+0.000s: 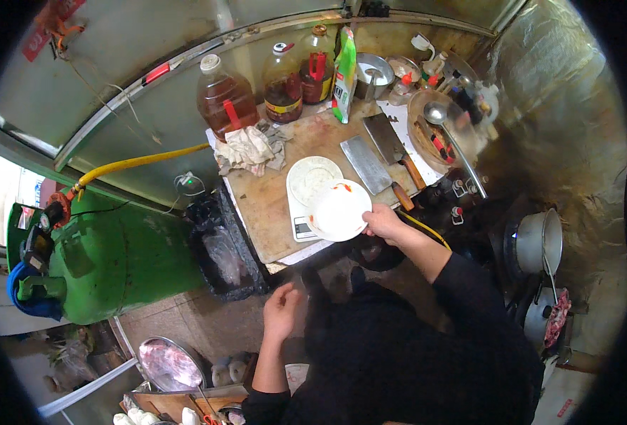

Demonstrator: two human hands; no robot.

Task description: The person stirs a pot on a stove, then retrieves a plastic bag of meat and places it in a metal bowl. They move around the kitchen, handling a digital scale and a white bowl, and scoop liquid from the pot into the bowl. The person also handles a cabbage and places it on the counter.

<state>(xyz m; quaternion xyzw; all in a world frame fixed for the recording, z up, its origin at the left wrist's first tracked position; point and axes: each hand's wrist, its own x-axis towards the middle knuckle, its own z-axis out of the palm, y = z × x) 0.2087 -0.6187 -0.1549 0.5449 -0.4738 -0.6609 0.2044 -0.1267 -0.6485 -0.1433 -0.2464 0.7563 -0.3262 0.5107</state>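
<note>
My right hand (385,225) grips the rim of a white bowl (340,211) with orange-red smears near its edge. The bowl is over the front part of a digital kitchen scale (301,229); whether it touches the scale I cannot tell. A pale round plate (313,178) sits on the scale, partly covered by the bowl. My left hand (281,311) hangs beside my body, away from the board, with loosely bent fingers and nothing seen in it. Two cleavers, one (367,163) nearer and one (385,138) behind it, lie right of the plate.
The wooden cutting board (271,202) carries a crumpled cloth (249,149) and large liquid bottles (225,98). A ladle (454,143) rests across a basin at right. A green gas cylinder (127,255) with a yellow hose stands left, by a black-lined bin (228,260). Pots (539,241) stand far right.
</note>
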